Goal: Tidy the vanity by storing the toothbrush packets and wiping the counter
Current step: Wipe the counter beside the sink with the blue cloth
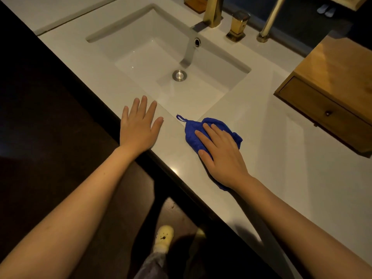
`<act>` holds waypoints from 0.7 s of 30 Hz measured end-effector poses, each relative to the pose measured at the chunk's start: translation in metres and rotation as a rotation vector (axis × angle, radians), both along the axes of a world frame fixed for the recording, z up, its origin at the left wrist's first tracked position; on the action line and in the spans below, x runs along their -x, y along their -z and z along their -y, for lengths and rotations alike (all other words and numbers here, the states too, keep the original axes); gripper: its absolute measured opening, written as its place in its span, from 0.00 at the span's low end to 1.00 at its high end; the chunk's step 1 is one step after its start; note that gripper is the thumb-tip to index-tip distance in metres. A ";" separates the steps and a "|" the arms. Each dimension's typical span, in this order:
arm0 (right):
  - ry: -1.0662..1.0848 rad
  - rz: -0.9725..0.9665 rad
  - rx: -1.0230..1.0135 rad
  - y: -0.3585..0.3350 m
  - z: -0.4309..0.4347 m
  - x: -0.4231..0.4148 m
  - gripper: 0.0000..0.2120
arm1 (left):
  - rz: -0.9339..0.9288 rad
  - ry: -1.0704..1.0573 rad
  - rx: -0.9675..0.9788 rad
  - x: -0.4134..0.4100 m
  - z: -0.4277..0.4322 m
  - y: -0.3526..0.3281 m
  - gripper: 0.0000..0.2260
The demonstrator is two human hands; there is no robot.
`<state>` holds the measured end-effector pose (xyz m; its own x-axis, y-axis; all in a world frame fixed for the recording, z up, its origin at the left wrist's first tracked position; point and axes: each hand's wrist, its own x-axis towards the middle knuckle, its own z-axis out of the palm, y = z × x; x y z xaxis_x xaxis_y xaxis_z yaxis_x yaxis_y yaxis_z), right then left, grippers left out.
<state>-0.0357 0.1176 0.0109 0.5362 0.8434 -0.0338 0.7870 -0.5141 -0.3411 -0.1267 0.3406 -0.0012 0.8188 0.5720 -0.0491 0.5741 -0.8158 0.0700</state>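
A blue knitted cloth (192, 132) with a small loop lies on the white counter (281, 168) just in front of the sink's near right corner. My right hand (222, 153) presses flat on top of it, fingers spread over the cloth. My left hand (138, 125) rests open and flat on the counter's front edge, to the left of the cloth and apart from it. No toothbrush packets are in view.
A rectangular white sink (169, 57) with a metal drain (179, 75) fills the middle. A gold faucet (213, 11) and gold handle (238, 25) stand behind it. A wooden drawer box (332, 93) sits at right, its drawer closed. Dark floor and my yellow shoe (164, 236) lie below.
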 end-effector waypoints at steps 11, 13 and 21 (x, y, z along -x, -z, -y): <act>0.020 -0.038 -0.017 0.000 -0.006 0.040 0.26 | 0.001 0.002 -0.017 0.000 0.000 0.001 0.26; 0.012 -0.048 -0.018 0.000 -0.004 0.047 0.26 | 0.003 0.006 -0.016 0.000 0.000 0.000 0.26; 0.043 0.081 -0.128 -0.015 0.003 0.079 0.18 | 0.036 0.015 -0.007 0.000 -0.001 0.001 0.27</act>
